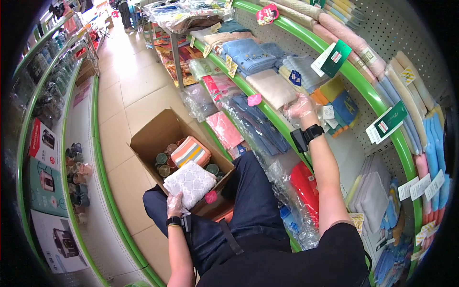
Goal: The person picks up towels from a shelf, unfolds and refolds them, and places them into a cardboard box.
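My left hand (176,205), in a clear plastic glove, grips the near edge of a folded white-and-grey patterned towel (190,183). That towel lies at the near side of an open cardboard box (154,131) between my legs. Inside the box are an orange striped folded towel (191,152) and several glass cups (162,158). Over at the shelf on the right, my right hand (302,107), also gloved, has its fingers curled at the corner of a folded cream towel (272,88). Part of its grip is hidden.
Green-edged shelves (267,112) on the right carry folded towels and bagged textiles. Rolled towels with green tags (336,58) jut out above my right arm. On the left, another shelf (103,191) holds boxed appliances and cups. A tiled aisle (112,100) runs ahead, with a person (125,16) far off.
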`<state>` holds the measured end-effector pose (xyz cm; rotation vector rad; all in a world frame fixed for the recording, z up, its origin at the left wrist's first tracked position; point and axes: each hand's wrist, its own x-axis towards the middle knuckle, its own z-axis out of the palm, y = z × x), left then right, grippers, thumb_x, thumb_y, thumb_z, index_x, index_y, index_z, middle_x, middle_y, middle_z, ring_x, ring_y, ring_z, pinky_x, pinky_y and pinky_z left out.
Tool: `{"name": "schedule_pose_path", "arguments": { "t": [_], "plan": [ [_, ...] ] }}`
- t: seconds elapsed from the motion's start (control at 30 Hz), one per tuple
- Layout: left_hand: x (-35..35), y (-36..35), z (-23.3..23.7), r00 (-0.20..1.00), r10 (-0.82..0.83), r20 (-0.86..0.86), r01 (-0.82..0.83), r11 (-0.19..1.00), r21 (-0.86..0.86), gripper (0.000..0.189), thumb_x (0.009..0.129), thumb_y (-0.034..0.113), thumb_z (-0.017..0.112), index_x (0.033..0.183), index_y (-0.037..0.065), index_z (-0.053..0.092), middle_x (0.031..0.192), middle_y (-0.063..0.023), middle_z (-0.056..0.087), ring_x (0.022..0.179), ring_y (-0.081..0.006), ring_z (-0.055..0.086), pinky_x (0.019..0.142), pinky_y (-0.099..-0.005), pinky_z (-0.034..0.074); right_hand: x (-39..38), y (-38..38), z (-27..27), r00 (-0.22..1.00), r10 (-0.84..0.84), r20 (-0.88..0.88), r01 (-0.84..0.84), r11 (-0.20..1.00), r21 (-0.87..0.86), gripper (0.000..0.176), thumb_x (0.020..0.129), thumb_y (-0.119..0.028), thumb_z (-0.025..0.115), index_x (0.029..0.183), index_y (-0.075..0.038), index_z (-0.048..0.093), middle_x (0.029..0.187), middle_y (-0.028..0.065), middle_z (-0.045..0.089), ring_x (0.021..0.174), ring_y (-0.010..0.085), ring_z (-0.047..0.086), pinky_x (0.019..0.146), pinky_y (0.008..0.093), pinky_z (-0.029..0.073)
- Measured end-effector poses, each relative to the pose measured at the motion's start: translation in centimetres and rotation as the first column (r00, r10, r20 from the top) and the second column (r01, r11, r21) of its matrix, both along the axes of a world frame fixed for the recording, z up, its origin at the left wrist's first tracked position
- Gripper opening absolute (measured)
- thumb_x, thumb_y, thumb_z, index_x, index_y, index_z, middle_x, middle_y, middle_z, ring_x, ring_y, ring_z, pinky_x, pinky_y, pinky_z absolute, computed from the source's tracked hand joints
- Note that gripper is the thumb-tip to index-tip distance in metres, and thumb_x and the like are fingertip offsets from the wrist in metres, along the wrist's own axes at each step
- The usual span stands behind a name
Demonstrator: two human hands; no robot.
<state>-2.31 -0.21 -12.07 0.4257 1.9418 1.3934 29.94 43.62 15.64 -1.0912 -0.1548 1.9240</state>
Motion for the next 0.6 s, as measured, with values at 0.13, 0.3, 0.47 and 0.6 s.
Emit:
{"name": "schedule_pose_path", "arguments": {
  "t": [0.13,0.3,0.47,0.6],
  "plan": [
    [0.3,0.2,2.3,0.996,-0.031,-0.080,0.013,0.977,-0.214,0.058,0.078,0.025,0.061,0.125,-0.005,0.044,0.118,-0.0223,0.055,0.107,-0.0346,0.054,0.092,-0.0366,0.042,1.1,2.5,-2.5,0.971,0.181,-0.155,-0.168,0.981,0.095,0.030,0.090,-0.033,0.049,0.108,-0.009,0.054,0.103,0.0068,0.058,0.081,0.0208,0.053,0.068,0.0369,0.044],
    [0.6,0.3,3.3,0.993,-0.021,-0.120,-0.005,0.977,-0.215,0.064,0.077,0.028,0.063,0.127,-0.005,0.042,0.119,-0.0240,0.054,0.110,-0.0348,0.053,0.093,-0.0370,0.041,-3.4,-0.5,0.6,0.967,-0.012,0.254,-0.047,0.974,0.223,0.023,0.083,-0.025,0.065,0.098,-0.009,0.059,0.090,0.0061,0.063,0.075,0.0217,0.060,0.066,0.0290,0.049],
    [0.8,0.2,1.9,0.998,0.064,-0.014,-0.065,0.995,-0.080,0.071,0.073,0.021,0.065,0.132,-0.005,0.035,0.121,-0.0240,0.052,0.109,-0.0348,0.052,0.094,-0.0368,0.040,-3.7,1.5,-1.8,0.992,0.062,0.110,-0.091,0.954,0.285,0.021,0.080,-0.021,0.066,0.094,-0.007,0.060,0.082,0.0092,0.064,0.070,0.0260,0.063,0.069,0.0340,0.051],
    [2.0,0.5,1.7,0.978,0.171,-0.115,-0.169,0.985,0.034,0.073,0.072,0.012,0.064,0.134,-0.005,0.031,0.128,-0.0238,0.046,0.115,-0.0346,0.048,0.099,-0.0362,0.036,-4.1,0.6,-2.4,0.933,-0.091,0.349,0.005,0.971,0.239,0.021,0.081,-0.014,0.062,0.099,-0.003,0.058,0.096,0.0135,0.064,0.089,0.0296,0.064,0.077,0.0404,0.052]
  ]
}}
